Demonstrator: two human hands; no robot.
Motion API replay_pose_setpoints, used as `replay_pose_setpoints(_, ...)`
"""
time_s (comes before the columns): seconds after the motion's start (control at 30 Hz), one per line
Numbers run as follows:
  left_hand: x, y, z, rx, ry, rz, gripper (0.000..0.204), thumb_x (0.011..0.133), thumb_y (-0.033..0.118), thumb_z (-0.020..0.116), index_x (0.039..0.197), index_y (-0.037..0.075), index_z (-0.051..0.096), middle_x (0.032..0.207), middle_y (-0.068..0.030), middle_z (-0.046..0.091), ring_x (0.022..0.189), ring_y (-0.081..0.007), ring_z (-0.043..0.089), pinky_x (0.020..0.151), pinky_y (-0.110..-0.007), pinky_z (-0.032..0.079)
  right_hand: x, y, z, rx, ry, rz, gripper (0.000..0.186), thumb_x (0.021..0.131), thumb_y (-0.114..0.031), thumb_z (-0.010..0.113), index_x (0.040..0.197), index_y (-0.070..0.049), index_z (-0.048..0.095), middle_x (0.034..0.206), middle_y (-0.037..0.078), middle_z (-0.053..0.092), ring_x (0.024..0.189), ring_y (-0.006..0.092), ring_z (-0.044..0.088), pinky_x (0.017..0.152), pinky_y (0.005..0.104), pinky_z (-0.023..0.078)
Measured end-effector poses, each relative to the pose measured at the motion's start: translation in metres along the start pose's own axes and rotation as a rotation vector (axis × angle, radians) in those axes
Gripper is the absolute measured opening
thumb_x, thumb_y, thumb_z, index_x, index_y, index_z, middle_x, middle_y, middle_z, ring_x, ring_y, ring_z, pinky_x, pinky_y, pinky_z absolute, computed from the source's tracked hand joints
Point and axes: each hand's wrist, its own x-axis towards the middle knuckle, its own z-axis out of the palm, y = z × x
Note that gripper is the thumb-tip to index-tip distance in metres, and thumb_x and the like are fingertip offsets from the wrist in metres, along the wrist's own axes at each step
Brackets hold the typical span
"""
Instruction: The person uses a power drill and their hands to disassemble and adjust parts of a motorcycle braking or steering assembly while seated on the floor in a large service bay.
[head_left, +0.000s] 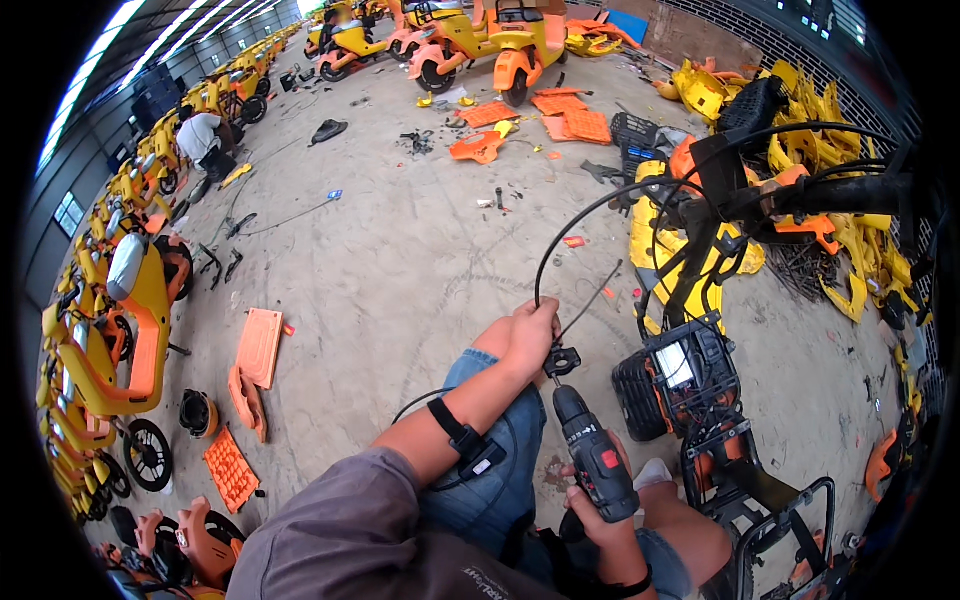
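Black cordless drill with a red patch on its body [598,462]: in the right hand [610,532], low in front of the seated person, chuck pointing away, bit end up against a small black clamp bracket [564,361]. Right hand wrapped round the drill's grip; trigger finger hard to make out.

Left hand [535,328] just ahead of the drill, closed, fingers bent in on the lower end of a thin black cable [571,221]. Whether it also grips the bracket: cannot tell. Cable arcs up to the black handlebar [840,196], ahead and right of the drill.

Right of the drill, close by: stripped black scooter frame [702,375], wiring bare, with a thick black tyre [638,396]. Ahead and right of the drill, beyond the frame: curved yellow plastic panel [645,245] on grey concrete floor [400,250]; farther, a big heap of yellow plastic body parts [820,135].

Well left of the drill: flat orange plastic panel [261,346], orange textured mat [232,468], then a yellow-and-orange scooter [148,335]. Far ahead and left of the drill: crouching person in a white top [203,138].
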Motion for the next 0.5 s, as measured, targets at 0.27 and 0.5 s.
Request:
replay_pose_setpoints(0.27,-0.006,0.01,0.001,0.011,0.005,-0.006,0.027,0.095,0.02,0.055,0.071,0.006,0.056,0.054,-0.003,0.053,0.045,-0.0118,0.047,0.045,-0.028,0.041,0.001,0.008,-0.001,0.009,-0.025,-0.068,0.083,0.082,0.005,0.061,0.152,-0.002,0.017,0.119,0.016,0.057,0.098,0.02,0.065,0.07,0.0301,0.054)
replay_pose_setpoints(0.5,0.001,0.0,-0.006,0.061,-0.019,0.092,0.031,0.095,0.024,0.056,0.073,0.004,0.058,0.056,-0.0018,0.052,0.049,-0.0112,0.049,0.047,-0.028,0.04,-0.003,0.009,0.004,0.027,-0.021,-0.022,0.083,0.084,0.002,0.06,0.153,-0.008,0.016,0.103,0.018,0.06,0.069,0.0163,0.06,0.059,0.0289,0.054)
